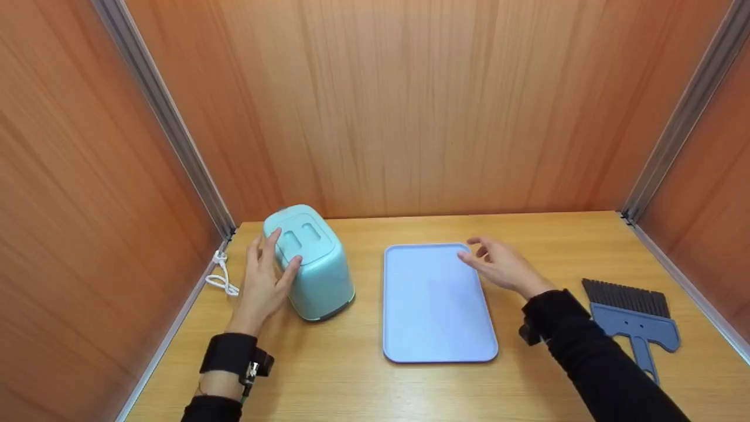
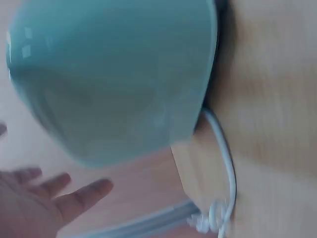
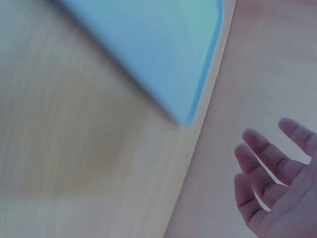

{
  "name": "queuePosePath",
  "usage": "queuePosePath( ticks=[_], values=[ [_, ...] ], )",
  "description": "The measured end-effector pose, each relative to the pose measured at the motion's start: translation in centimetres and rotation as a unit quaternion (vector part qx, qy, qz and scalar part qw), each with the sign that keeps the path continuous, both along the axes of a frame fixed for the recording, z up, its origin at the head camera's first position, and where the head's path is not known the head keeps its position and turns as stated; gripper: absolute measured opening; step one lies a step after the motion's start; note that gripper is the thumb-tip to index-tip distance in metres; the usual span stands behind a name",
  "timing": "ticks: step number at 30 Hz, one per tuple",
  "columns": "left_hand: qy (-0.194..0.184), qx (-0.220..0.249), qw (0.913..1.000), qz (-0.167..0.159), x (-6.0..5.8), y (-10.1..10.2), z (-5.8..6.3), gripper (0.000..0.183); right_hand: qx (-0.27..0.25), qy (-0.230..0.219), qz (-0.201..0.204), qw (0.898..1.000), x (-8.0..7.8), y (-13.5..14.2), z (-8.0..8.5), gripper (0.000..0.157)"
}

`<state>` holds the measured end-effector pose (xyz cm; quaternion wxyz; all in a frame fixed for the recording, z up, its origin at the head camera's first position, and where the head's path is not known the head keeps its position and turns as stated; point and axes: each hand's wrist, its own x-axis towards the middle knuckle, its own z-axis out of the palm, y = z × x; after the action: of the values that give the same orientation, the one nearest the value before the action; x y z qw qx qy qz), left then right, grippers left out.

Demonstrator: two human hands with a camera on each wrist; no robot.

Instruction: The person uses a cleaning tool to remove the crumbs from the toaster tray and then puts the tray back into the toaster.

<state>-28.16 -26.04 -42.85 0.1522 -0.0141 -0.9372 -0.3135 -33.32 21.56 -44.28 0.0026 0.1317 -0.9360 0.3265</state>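
Observation:
On the left of the table in the head view stands a turquoise toaster, its top closed and marked by two recessed slots. My left hand hovers by its left front side, thumb and fingers spread; whether it touches cannot be told there. The left wrist view shows a gap between the fingers and the toaster. A light blue tray lies flat in the middle. Over its far right corner is my right hand, holding nothing, with fingers loosely bent, also seen in the right wrist view.
A white cord runs from behind the toaster to the table's left edge. At the right lies a blue-grey hand brush with dark bristles. Wood-patterned panels enclose the table at the back and both sides.

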Motion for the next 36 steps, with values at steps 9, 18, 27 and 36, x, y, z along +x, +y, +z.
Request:
queuePosePath(
  ticks=[9,18,27,36],
  values=[
    [0.037,0.039,0.9982,0.028,1.6,4.1,-2.0,0.081,-0.193,-0.139,0.059,0.969,3.7,-12.5,-3.1,0.025],
    [0.013,0.031,0.9981,0.052,2.2,5.9,-3.4,0.083,-0.389,-0.336,0.041,0.857,7.6,-23.0,-7.1,0.038],
    [0.032,0.034,0.9975,0.053,2.6,6.7,-4.3,0.082,-0.516,-0.384,-0.008,0.765,8.7,-27.1,-8.5,0.036],
    [0.084,0.018,0.9946,0.058,2.8,6.9,-4.7,0.076,-0.554,-0.36,-0.021,0.751,7.7,-26.8,-9.0,0.031]
  ],
)
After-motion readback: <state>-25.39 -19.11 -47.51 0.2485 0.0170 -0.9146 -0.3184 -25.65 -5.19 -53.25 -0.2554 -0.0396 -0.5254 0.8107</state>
